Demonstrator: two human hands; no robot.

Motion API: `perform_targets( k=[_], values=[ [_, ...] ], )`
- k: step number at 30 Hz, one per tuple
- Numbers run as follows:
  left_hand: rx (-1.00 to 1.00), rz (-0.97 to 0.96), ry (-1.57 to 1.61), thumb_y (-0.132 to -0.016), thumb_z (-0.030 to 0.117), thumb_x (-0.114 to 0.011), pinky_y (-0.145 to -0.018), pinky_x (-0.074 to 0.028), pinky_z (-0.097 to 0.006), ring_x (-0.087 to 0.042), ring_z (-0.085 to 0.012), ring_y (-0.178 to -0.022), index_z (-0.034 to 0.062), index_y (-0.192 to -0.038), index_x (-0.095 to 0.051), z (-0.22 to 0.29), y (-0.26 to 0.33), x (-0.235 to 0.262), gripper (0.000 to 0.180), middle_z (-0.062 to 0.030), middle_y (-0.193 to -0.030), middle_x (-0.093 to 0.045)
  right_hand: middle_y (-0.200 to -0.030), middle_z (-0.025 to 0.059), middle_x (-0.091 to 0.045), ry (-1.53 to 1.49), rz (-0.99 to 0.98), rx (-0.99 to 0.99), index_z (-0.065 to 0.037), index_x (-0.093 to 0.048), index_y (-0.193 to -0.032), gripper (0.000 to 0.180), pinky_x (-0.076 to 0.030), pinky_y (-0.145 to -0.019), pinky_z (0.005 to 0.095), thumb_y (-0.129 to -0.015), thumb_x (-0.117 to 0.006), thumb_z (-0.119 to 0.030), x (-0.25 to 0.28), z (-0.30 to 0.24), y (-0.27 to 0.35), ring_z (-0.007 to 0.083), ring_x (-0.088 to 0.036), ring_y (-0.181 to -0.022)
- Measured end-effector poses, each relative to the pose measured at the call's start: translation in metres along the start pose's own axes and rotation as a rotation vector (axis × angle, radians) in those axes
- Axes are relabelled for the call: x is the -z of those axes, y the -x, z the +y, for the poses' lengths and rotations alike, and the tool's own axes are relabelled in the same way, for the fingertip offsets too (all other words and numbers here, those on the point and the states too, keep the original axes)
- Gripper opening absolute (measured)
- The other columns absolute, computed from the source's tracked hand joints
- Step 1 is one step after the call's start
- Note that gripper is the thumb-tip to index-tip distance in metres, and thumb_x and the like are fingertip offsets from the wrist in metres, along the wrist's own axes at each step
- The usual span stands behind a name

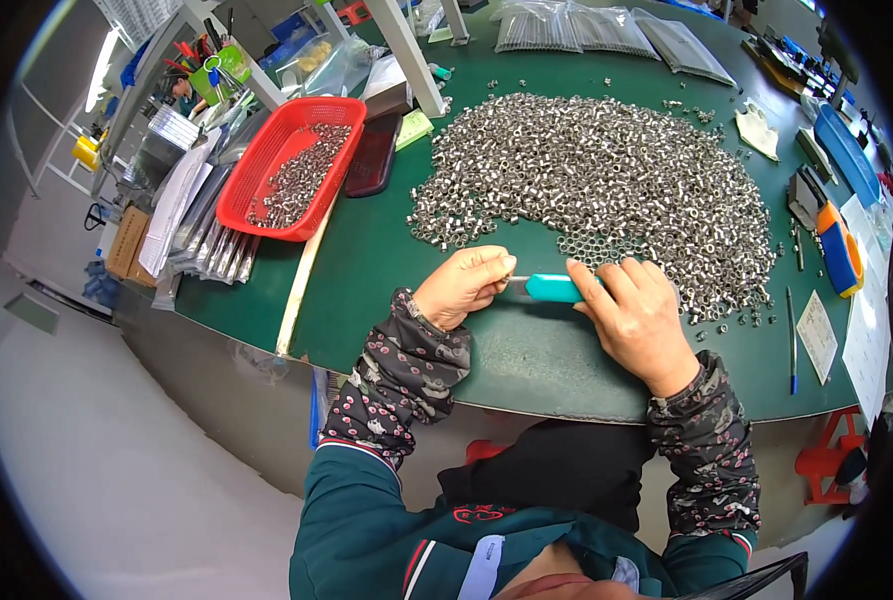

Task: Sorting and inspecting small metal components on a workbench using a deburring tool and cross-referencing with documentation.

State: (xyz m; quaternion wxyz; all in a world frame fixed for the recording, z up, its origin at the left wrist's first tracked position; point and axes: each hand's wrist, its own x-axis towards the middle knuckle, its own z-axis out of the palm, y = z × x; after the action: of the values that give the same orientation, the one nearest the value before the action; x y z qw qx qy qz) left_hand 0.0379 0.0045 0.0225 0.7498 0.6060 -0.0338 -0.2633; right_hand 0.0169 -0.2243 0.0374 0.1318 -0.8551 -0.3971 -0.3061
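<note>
The table [387, 270] is dark green. A silvery grey heap of small metal rings [607, 190] covers its far middle. The basket [292, 165] at far left is red. The near tool handle [555, 288] is turquoise. Both sleeves [402, 370] are dark with a pink floral pattern.

Red basket [339, 108] — white glove [759, 131]

1. The heap of metal rings [607, 190] lies on the table [537, 350].
2. Left of the heap sits the basket [292, 165], holding more rings.
3. Nearer the person than the heap, both hands meet at a tool [555, 288]: left hand [464, 285], right hand [637, 318].
4. Behind the heap lie plastic bags [607, 30].
</note>
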Motion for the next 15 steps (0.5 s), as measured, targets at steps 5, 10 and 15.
perform_targets(
  k=[5, 10, 15],
  values=[
    [0.030, -0.002, -0.026, -0.086, 0.022, -0.049, -0.037, -0.020, -0.015, -0.027, 0.0001, -0.045, 0.0099, -0.067, -0.046, 0.0020, 0.0043, 0.0000, 0.023, 0.0061, -0.058, -0.036, -0.071, 0.0029, -0.045, 0.065, 0.019, 0.063, -0.006, -0.054, -0.104, 0.035, -0.035, -0.055, 0.0289, -0.069, -0.057, -0.013, -0.0002, 0.0012, -0.0011, 0.0153, -0.044, -0.062],
    [0.067, -0.068, -0.100, -0.087, 0.022, -0.049, -0.038, -0.020, -0.014, -0.027, 0.0005, -0.045, 0.0098, -0.068, -0.046, 0.0004, 0.0028, 0.0014, 0.023, 0.0060, -0.059, -0.039, -0.072, 0.0025, -0.044, 0.136, 0.040, 0.113, -0.007, -0.054, -0.104, 0.037, -0.035, -0.057, 0.0279, -0.068, -0.052, -0.010, -0.0001, 0.0073, -0.0019, 0.0144, -0.045, -0.064],
    [0.079, -0.101, -0.125, -0.087, 0.022, -0.048, -0.039, -0.020, -0.014, -0.028, 0.0005, -0.045, 0.0094, -0.069, -0.048, 0.0014, 0.0021, 0.0018, 0.022, 0.0057, -0.061, -0.041, -0.074, 0.0014, -0.044, 0.196, 0.020, 0.137, -0.009, -0.054, -0.104, 0.037, -0.036, -0.060, 0.0269, -0.067, -0.051, -0.010, 0.0073, 0.0078, -0.0057, 0.0130, -0.045, -0.066]
  ],
)
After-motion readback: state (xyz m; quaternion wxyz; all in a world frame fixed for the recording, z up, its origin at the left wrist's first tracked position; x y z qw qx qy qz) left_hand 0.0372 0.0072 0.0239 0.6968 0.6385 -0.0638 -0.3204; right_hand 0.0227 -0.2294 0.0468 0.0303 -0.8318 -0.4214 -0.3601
